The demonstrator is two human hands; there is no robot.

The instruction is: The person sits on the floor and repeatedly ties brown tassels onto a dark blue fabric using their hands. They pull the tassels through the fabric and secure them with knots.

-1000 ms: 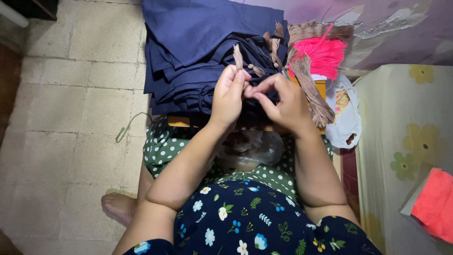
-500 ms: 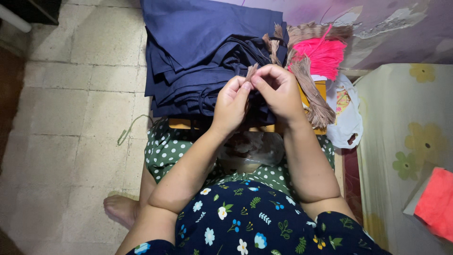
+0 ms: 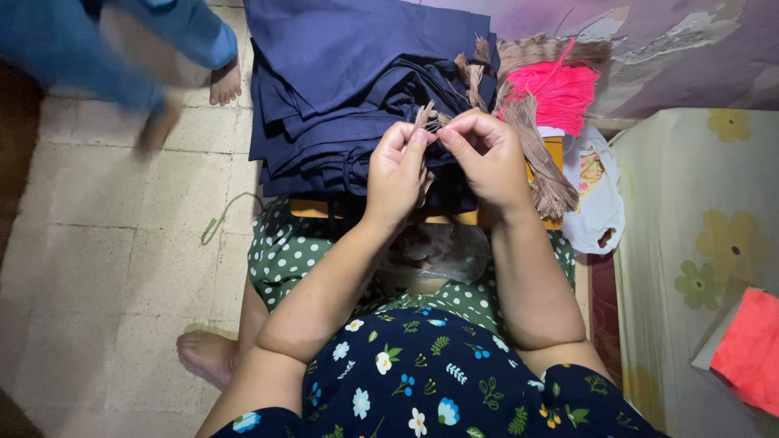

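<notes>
Head view: your left hand (image 3: 398,174) and right hand (image 3: 485,158) pinch a tan tassel (image 3: 428,120) over folded navy cloth (image 3: 341,89).

We pinch a tan tassel (image 3: 428,118) between our left hand (image 3: 398,174) and right hand (image 3: 485,156), above folded navy cloth (image 3: 341,89).

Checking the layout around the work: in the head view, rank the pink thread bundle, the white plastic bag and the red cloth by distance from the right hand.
1. pink thread bundle, just up and right of the right hand.
2. white plastic bag, farther right, by the bed edge.
3. red cloth, far lower right.
</notes>
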